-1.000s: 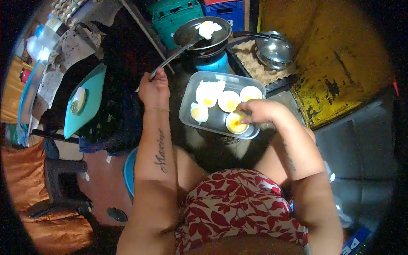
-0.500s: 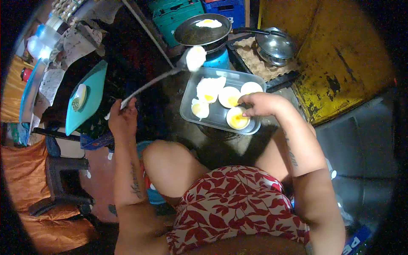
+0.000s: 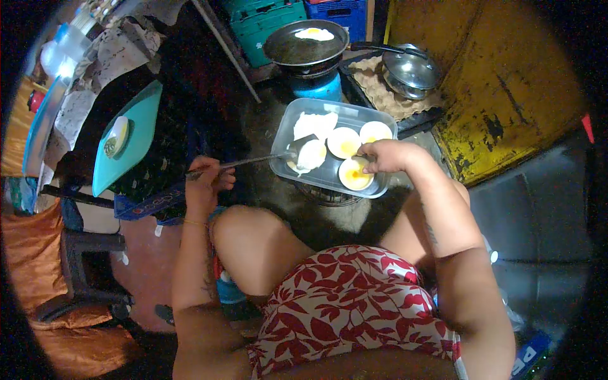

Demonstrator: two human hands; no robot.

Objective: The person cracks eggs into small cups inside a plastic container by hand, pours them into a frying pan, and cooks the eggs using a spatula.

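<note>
My left hand (image 3: 209,182) is closed around the long handle of a spatula (image 3: 258,160). Its blade reaches over the left side of a clear plastic container (image 3: 277,136), right at a fried egg (image 3: 312,156). Another fried egg (image 3: 313,122) lies behind that one. On the container's right side are three small white bowls, each with yellow egg in it: a middle one (image 3: 335,135), a back one (image 3: 380,128) and a front one (image 3: 354,183). My right hand (image 3: 392,156) pinches the front bowl at its rim, thumb and fingers over its edge.
Behind the container, a black frying pan (image 3: 294,52) with a fried egg (image 3: 315,34) rests on a burner. A lidded pot (image 3: 410,73) stands on egg-carton card (image 3: 364,71) at the right. A teal tray (image 3: 136,145) is at my left, a yellow rusty panel (image 3: 506,82) at far right.
The spatula has come down from above the container's back left corner, and the fried egg it carried now lies in the container. My left hand moved right; my right hand stayed at the front bowl.
</note>
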